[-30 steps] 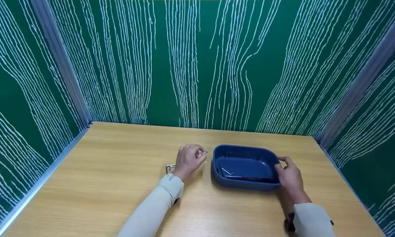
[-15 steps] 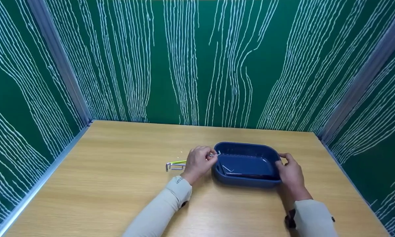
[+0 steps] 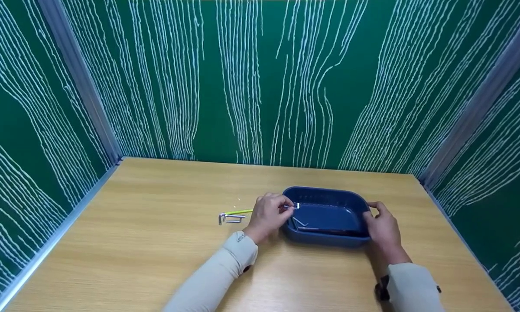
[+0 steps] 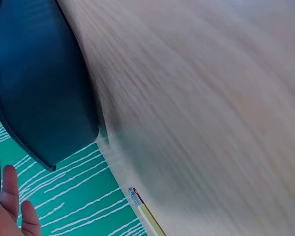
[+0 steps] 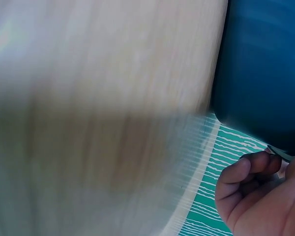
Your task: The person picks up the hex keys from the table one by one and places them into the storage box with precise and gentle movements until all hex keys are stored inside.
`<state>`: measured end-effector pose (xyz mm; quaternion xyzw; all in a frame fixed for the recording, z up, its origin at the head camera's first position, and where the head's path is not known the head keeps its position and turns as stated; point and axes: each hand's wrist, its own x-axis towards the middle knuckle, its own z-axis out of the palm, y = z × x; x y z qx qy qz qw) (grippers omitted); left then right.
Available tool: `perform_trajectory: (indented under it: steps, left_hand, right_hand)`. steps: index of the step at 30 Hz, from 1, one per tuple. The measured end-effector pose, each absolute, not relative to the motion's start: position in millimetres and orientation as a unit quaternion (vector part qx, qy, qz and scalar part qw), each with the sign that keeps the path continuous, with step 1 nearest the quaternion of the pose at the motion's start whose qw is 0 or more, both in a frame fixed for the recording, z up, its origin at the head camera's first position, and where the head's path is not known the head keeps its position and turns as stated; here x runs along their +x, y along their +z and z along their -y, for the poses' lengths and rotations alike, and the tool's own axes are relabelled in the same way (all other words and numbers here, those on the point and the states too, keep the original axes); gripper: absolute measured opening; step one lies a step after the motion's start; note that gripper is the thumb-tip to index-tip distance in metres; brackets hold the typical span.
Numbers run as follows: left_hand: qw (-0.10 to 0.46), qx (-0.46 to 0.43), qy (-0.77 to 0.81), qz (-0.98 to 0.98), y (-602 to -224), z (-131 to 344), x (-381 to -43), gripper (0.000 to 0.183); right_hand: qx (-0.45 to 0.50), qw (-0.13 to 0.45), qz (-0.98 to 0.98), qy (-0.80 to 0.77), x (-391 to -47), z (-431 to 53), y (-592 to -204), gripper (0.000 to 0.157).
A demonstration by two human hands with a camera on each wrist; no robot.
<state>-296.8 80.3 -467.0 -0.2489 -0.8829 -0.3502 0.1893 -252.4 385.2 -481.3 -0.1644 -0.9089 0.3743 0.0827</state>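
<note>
My left hand (image 3: 268, 215) pinches a small silver L-shaped hex key (image 3: 297, 206) between thumb and fingertips. Its bent end reaches past the left rim, over the inside of a dark blue plastic box (image 3: 329, 242). At the box's right end, my right hand (image 3: 383, 229) grips the rim, thumb on the inner side. In the right wrist view, curled fingers (image 5: 236, 179) show beside the blue wall. Inside the box lie another bent hex key (image 3: 301, 222) and a long dark item along the near wall, its kind unclear.
Left of my left hand, several silver hex keys (image 3: 233, 222) lie on the wooden table (image 3: 156, 242), next to a thin yellow-green stick-like item (image 3: 238, 212) partly hidden by the hand. Green walls with white lines (image 3: 242, 86) bound the table behind and at both sides.
My left hand has moved right with the hex key, from beside the box to over its left rim, uncovering the keys on the table. My right hand keeps its grip on the rim.
</note>
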Motion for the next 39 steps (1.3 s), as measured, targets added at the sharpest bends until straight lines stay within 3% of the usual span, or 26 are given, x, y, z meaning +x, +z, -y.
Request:
perform_trajectory:
  steps: [9,22,39]
  left_hand:
    - [0.142,-0.25,-0.312,0.905,-461,-88,-290,0.009]
    - [0.106,-0.274,-0.307,0.905,-469,-95,-292,0.005]
    - [0.027,-0.215,-0.335,0.917,-465,-102,-290,0.01]
  right_hand:
    - [-0.161,0.103,0.913,0.36,-253,-384,-479,0.042]
    - [-0.168,0.081,0.906,0.379,-254,-383,-477,0.045]
    - [-0.163,0.077,0.909,0.375,-251,-384,-479,0.045]
